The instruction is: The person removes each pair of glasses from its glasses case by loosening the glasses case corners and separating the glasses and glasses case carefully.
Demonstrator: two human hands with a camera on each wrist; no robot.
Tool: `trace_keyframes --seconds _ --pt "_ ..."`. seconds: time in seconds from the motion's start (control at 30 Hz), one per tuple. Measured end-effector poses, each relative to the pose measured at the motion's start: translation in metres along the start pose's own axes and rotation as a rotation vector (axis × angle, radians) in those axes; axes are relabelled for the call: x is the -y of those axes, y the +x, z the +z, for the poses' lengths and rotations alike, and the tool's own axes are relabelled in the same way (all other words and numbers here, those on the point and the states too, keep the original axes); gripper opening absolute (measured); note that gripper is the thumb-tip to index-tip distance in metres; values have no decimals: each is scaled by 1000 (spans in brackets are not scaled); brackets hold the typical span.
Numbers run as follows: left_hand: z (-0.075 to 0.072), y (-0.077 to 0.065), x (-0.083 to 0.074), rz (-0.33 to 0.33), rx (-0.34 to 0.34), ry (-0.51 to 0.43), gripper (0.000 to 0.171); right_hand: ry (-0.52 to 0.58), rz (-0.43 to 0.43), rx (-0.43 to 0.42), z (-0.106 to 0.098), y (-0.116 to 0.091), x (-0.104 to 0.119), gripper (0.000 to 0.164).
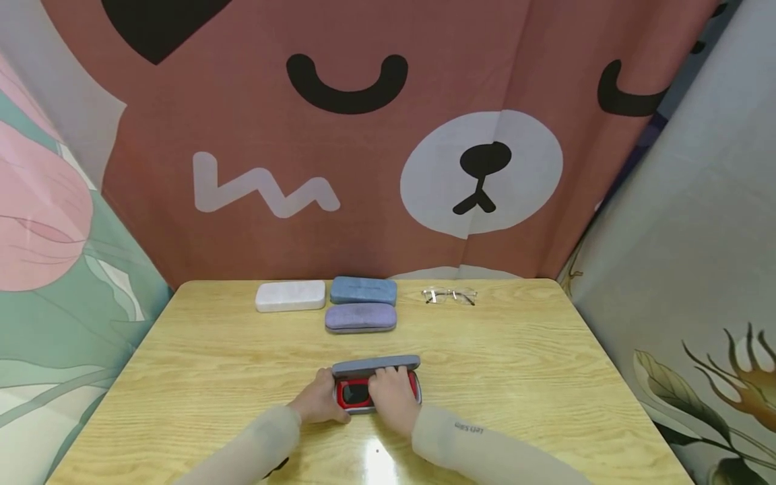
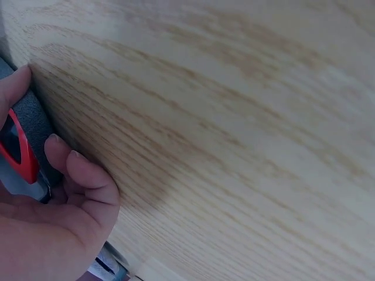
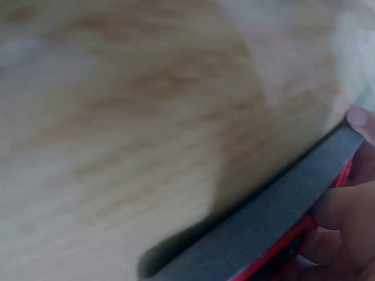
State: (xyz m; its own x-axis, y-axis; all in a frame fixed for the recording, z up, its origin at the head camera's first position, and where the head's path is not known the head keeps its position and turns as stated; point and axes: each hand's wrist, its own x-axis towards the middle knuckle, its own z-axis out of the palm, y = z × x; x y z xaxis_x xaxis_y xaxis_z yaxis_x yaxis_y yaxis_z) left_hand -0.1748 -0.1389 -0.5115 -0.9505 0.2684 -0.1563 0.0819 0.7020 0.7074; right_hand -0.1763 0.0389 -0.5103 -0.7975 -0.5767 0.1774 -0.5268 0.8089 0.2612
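Note:
A grey glasses case [image 1: 358, 368] lies near the table's front with its lid raised. Red-framed sunglasses [image 1: 356, 395] with dark lenses sit inside it. My left hand [image 1: 319, 399] grips the case's left end, with the thumb at the front side. My right hand [image 1: 393, 401] reaches in over the middle and holds the sunglasses, its fingers against the lid's edge. In the right wrist view the fingers [image 3: 343, 208] curl in past the case wall beside the red frame. The middle of the sunglasses is hidden under that hand.
Farther back on the wooden table [image 1: 515, 377] stand a white case [image 1: 291, 296], a blue case [image 1: 364, 290] and a purple case [image 1: 360, 317]. Thin-framed eyeglasses [image 1: 449, 296] lie right of them. A brown curtain [image 1: 364, 148] hangs behind the back edge.

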Motion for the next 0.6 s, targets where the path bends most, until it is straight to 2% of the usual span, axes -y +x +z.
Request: trace_keyframes --seconds 0.13,0.2,0.3,0.6 --pt "1 -1 1 27 -8 -11 79 99 55 2 -4 3 -2 11" --pt "2 -1 2 61 -14 5 77 134 71 10 -5 4 -3 14" --pt "3 -1 4 69 -22 8 76 165 77 31 -6 5 -3 14" --pt "-1 -3 -3 6 -20 5 78 182 76 74 -8 9 -3 14"
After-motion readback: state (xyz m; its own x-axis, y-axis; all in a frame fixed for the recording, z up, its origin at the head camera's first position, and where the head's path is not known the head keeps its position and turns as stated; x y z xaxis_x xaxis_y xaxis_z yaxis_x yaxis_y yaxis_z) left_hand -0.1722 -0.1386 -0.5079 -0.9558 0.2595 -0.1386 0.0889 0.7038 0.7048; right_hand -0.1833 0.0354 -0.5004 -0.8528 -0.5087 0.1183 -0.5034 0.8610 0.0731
